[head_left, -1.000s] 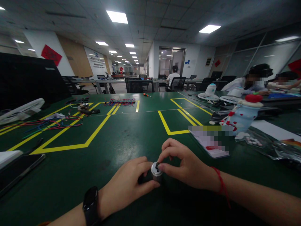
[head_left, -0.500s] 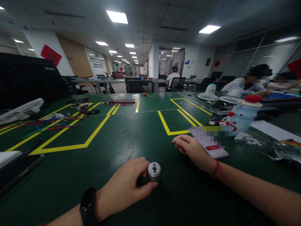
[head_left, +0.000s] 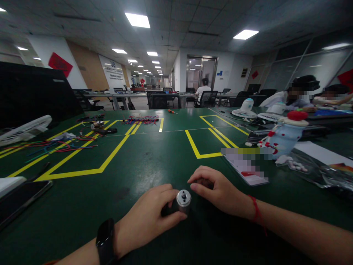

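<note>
Over my remote feed I see the left hand (head_left: pixel 150 206) clamped on a small metal cylinder (head_left: pixel 184 201), forefinger against its left and thumb across its near side. The cylinder is upright, well in from the far edge of the green table (head_left: pixel 149 158), its silvery top showing a small shaft (head_left: pixel 183 195); I can't make out whether its base touches the surface. The right hand (head_left: pixel 220 189) hovers just beside it, clear of the metal, thumb and forefinger curled and slightly apart at the tips (a red cord (head_left: pixel 256 208) rings that wrist, a black band (head_left: pixel 105 239) the other). Past the right hand, nearer the far edge, a phone (head_left: pixel 246 176) lies flat, and to its right stands a pale blue container (head_left: pixel 288 138). An orange-handled tool (head_left: pixel 171 111) lies by the far edge, with red and blue wires (head_left: pixel 142 120) to its left.
</note>
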A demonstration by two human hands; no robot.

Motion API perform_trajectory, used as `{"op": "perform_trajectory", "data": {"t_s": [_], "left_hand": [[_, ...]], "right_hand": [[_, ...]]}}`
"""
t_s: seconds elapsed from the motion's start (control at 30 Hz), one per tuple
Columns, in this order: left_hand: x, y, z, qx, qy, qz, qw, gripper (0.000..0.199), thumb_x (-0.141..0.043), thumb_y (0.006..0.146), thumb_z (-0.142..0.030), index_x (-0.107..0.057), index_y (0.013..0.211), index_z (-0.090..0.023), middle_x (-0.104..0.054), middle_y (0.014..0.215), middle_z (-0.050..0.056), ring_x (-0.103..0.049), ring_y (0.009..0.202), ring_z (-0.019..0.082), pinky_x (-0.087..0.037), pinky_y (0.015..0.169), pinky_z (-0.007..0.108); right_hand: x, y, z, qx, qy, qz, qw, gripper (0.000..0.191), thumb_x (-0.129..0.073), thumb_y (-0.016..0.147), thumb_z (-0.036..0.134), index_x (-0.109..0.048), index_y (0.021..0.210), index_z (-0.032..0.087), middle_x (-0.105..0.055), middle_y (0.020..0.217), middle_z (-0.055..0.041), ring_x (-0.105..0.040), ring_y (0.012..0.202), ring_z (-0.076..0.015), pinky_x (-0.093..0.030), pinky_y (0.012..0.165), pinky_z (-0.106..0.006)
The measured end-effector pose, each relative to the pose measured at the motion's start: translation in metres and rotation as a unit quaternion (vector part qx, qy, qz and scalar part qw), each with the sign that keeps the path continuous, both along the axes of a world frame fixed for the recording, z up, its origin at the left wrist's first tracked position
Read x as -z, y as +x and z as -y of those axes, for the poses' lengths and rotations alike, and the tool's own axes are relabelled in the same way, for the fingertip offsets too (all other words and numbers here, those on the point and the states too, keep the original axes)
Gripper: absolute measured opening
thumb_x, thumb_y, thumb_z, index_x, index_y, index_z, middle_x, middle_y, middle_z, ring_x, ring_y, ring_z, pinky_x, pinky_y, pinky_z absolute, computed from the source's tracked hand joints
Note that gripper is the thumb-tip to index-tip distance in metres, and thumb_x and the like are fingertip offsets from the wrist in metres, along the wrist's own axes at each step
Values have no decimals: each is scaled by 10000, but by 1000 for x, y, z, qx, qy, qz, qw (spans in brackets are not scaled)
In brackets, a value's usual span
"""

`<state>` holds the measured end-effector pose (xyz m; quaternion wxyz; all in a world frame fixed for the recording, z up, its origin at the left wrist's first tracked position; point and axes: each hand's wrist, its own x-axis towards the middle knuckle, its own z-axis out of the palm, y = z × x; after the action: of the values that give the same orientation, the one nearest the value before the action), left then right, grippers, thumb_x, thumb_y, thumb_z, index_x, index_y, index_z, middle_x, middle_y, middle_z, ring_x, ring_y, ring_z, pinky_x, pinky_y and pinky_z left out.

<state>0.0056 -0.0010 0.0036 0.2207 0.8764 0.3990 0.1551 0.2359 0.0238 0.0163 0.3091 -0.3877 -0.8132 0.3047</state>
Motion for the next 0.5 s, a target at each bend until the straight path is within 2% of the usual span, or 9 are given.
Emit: {"op": "perform_trajectory", "data": {"t_s": [0.07,0.17,0.33,0.5], "left_hand": [[1,0,0,2,0,3,1000,160,-631,905,-355,-588,882,-203,-552,831,-10,-506,734,163,-351,644,269],[2,1,-1,1,-1,4,1000,155,-629,909,-363,-594,902,-212,-549,835,-11,-506,739,165,-354,648,271],[0,1,0,-3,3,1,1000,165,-639,898,-355,-579,884,-202,-544,830,-15,-501,728,160,-345,634,270],[-2,0,1,-11,-1,-2,1000,187,-642,889,-343,-553,833,-188,-541,813,-18,-492,722,157,-332,622,268]], "right_hand": [[-5,-9,9,-25,24,-27,999,147,-679,836,259,-686,956,176,-588,947,-30,-556,805,-139,-457,699,-270],[-11,-18,15,-40,46,-49,997,56,-704,808,193,-699,860,172,-562,957,-28,-559,872,-141,-459,755,-265],[-13,-9,9,-12,15,-92,996,81,-666,860,252,-674,861,172,-561,911,-16,-540,791,-124,-451,672,-244],[-3,11,5,-90,-15,49,995,66,-715,814,222,-717,856,172,-587,988,-38,-570,929,-165,-456,844,-306]]}}
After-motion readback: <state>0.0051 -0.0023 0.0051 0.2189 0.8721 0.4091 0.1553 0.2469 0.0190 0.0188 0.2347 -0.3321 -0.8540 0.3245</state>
